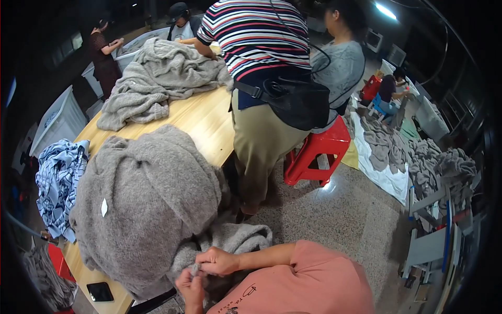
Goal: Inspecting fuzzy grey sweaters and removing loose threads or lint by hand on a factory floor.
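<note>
My left hand [191,285] and my right hand [218,260] are close together at the lower middle, fingers pinched on a grey knit garment [238,238]. A small bunched bit of its fabric sticks up between my fingertips. The rest of the garment lies in soft folds beside and below my hands, partly hidden by my arm. Just left of it, a large rounded heap of grey knitwear [151,193] rests on the wooden table, with a small white tag [104,207] on its side.
A black phone [100,292] lies at the near end of the wooden table [209,123]. Blue patterned cloth [61,183] hangs at its left edge. A person in a striped shirt [256,36] stands ahead, beside a red stool [319,152]. More grey garments [384,141] cover the floor sheet at right.
</note>
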A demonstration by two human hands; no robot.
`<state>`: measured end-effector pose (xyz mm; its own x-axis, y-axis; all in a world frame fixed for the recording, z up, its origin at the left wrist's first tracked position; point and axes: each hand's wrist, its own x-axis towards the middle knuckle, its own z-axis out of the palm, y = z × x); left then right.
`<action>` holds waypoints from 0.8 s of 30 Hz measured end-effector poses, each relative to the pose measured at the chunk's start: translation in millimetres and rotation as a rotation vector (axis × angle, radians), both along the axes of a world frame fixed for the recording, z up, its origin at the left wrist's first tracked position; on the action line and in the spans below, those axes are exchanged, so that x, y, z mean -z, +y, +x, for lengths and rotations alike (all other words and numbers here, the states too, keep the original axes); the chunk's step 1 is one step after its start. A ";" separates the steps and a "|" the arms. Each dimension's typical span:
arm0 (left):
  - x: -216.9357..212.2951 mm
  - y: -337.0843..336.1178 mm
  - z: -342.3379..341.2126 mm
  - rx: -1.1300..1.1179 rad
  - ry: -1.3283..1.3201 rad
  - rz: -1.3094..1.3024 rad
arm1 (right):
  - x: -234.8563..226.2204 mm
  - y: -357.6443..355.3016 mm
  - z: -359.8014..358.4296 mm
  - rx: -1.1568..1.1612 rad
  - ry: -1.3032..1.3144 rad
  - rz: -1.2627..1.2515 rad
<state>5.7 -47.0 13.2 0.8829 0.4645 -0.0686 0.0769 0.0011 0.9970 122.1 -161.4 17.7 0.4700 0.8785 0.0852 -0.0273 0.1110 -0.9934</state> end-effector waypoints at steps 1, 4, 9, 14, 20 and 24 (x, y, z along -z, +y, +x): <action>-3.8 -2.4 0.4 0.013 0.003 0.002 | 0.7 -1.8 -1.7 0.013 0.003 0.002; 1.0 -11.2 -0.4 0.064 -0.018 0.051 | 4.3 -3.0 -6.1 0.015 0.068 0.027; -9.8 -9.0 0.5 0.000 0.086 -0.121 | 15.1 -8.1 3.4 -0.077 -0.034 -0.117; -7.3 9.9 2.7 -0.087 0.002 -0.102 | 28.9 -23.2 1.0 0.028 -0.112 -0.073; 1.7 10.2 -4.6 -0.297 0.042 -0.330 | 40.9 -36.5 -2.5 -0.010 0.045 -0.023; 15.2 31.8 -7.3 -0.057 0.072 -0.341 | 20.3 -30.8 -6.7 0.035 -0.331 0.241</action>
